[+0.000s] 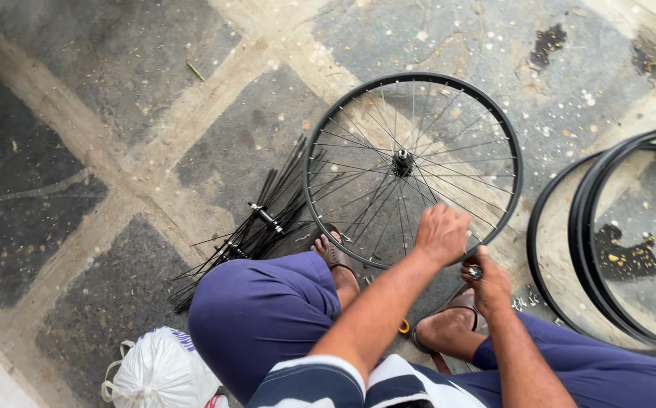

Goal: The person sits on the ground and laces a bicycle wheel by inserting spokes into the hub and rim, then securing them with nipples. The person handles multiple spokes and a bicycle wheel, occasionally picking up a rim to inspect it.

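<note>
From my remote feed I log: stone floor (116, 68); spoked black wheel (413, 168) lying flat before my feet; loose rims (608, 287) at right; spoke bundle (267, 223) at left; left hand (441, 234) curled over the wheel's near rim; right hand (488, 281) clamped on a small metal tool (475, 271).

Person wore loose dark blue-violet trousers (256, 313) covering both knees, and a short-sleeved shirt with navy and white stripes, its cuff (309, 381) banded white over navy at the lower edge of view. Forearms were bare below the sleeves; left hand (441, 233) and right hand (488, 281) carried no gloves, rings or watch that could be made out. Feet were in open brown sandals, the left sandal (335, 253) with a strap over the toes, the right sandal (449, 317) with a dark strap across the instep.
</note>
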